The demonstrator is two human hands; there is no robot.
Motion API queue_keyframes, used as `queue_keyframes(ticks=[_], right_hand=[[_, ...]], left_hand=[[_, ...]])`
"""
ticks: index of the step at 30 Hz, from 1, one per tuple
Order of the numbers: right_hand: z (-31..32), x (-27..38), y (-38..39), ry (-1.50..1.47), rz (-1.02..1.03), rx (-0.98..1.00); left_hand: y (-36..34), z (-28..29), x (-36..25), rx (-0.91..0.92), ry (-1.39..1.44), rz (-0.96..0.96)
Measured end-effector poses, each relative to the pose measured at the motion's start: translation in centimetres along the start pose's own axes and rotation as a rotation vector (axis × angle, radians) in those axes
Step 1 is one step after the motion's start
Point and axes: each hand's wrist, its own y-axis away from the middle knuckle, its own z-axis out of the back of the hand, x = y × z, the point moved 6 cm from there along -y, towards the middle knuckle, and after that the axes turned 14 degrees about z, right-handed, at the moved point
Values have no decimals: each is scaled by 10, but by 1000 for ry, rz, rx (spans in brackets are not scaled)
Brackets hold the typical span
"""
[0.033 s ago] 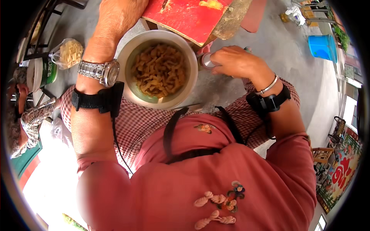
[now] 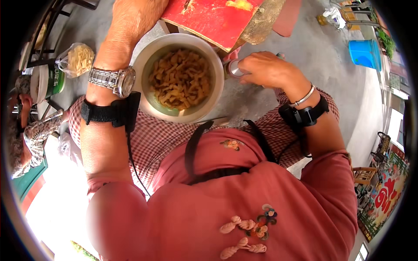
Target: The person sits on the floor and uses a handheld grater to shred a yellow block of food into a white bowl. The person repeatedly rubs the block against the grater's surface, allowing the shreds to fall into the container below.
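Observation:
A wide pale metal basin (image 2: 143, 98) sits at my knees. Inside it lies a heap of brownish-yellow strips (image 2: 180, 78), which look like cut food. My left hand (image 2: 138, 19) reaches past the basin's left side to the top edge, beside a red board (image 2: 209, 19); its fingers are out of view. Just right of the basin, my right hand (image 2: 265, 69) has its fingers closed around a short cylinder (image 2: 235, 68) with a silvery face and a darker side. Its exact kind does not show, and my fingers hide part of it.
A plastic bag of pale strips (image 2: 80, 61) and a green-and-white bucket (image 2: 54, 80) stand at left. Another person's patterned sleeve (image 2: 37, 135) shows at the left rim. A blue bucket (image 2: 365, 53) stands far right. A black chair frame (image 2: 41, 43) is at upper left.

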Motion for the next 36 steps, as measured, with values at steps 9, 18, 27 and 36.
queue_keyframes(ticks=[9, 18, 27, 36], right_hand=[[2, 2, 0, 9, 73, -79], [3, 3, 0, 15, 36, -26], [0, -2, 1, 24, 9, -99], [1, -1, 2, 42, 50, -157]], left_hand=[[2, 1, 4, -18, 3, 9], [2, 1, 3, -29, 0, 5], [1, 1, 3, -22, 13, -42], [0, -3, 5, -37, 5, -38]])
